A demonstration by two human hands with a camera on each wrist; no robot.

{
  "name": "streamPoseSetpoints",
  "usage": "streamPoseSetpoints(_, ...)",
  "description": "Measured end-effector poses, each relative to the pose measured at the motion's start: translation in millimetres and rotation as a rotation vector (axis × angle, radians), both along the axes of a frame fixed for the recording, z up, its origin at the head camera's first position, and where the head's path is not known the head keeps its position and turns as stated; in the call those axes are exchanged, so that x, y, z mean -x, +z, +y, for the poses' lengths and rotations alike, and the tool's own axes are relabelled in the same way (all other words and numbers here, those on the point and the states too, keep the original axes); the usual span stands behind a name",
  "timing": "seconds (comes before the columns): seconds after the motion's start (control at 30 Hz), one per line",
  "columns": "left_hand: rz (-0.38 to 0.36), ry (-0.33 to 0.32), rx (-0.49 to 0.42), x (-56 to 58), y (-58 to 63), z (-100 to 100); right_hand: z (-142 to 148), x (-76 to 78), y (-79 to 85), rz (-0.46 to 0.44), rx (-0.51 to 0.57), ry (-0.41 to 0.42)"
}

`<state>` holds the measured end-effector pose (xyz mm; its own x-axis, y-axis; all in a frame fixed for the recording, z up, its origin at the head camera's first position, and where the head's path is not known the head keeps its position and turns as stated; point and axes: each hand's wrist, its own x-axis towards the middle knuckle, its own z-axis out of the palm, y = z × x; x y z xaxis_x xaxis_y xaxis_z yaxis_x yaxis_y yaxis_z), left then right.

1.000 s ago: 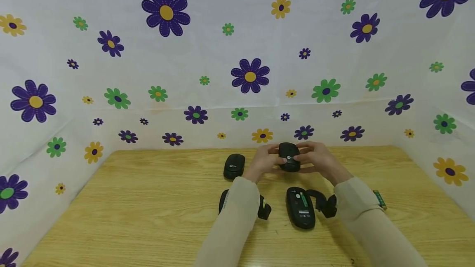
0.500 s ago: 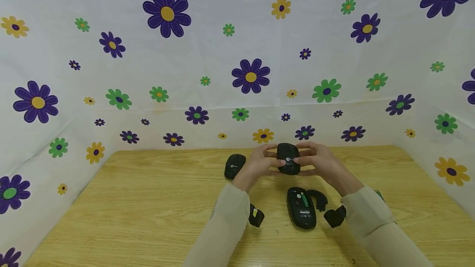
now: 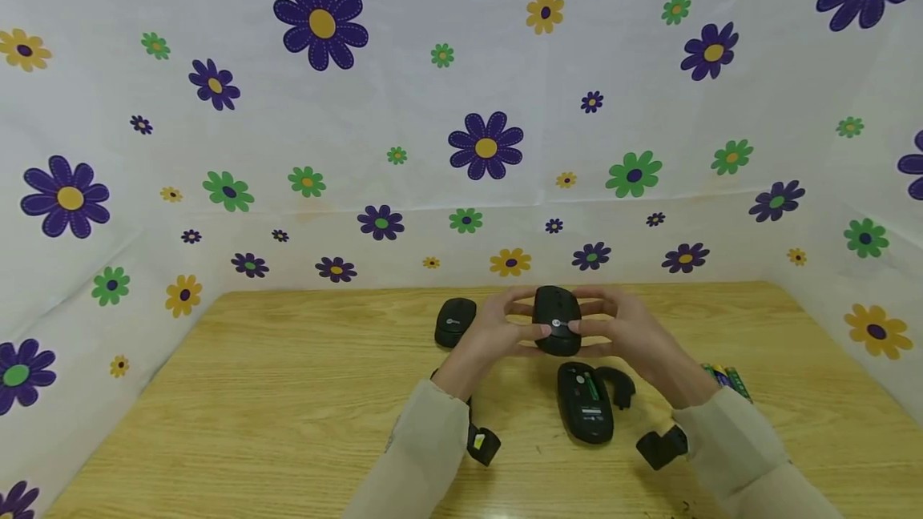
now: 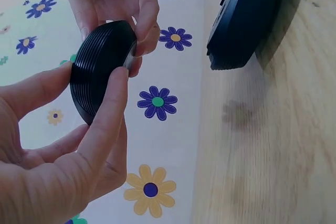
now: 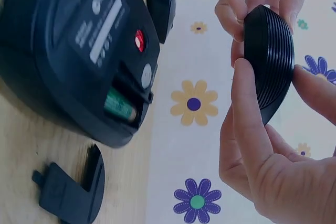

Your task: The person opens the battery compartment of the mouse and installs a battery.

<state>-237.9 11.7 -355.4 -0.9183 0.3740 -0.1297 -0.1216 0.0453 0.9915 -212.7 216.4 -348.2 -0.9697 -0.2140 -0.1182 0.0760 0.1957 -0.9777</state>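
Observation:
A black computer mouse (image 3: 557,325) is held up between both hands, its logo side toward the head camera. My left hand (image 3: 497,335) grips its left side with thumb and fingers. On the opposite side my right hand (image 3: 623,331) grips it the same way. Ridges run along the mouse's side (image 4: 94,72) in the left wrist view. Nearer me, a second mouse (image 3: 586,411) lies underside up, with a green battery (image 5: 121,104) in its uncovered compartment. Beside that mouse lies a curved black battery cover (image 3: 618,387).
Another black mouse (image 3: 456,320) rests on the wooden table (image 3: 274,391) beyond my left wrist. Several batteries (image 3: 728,379) lie by my right forearm, which partly hides them. Black wrist-camera mounts (image 3: 485,447) stick out from both sleeves. A flowered white sheet (image 3: 404,102) stands behind the table.
Both hands have brought the held mouse slightly toward me and to the left. My forearms have spread apart, uncovering more of the batteries at the right. The mouse lying underside up has stayed put.

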Motion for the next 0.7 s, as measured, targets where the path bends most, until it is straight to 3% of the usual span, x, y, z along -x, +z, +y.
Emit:
streamPoseSetpoints(0.23, 0.011, -0.024, -0.006, -12.1, 1.0, -8.2, -4.5, -10.7, -0.7, 0.004, 0.038, 0.025)
streamPoseSetpoints(0.7, 0.038, -0.023, -0.037, -44.9, -10.6, -24.0, -11.6, -36.5, -9.3, 0.022, 0.075, 0.054)
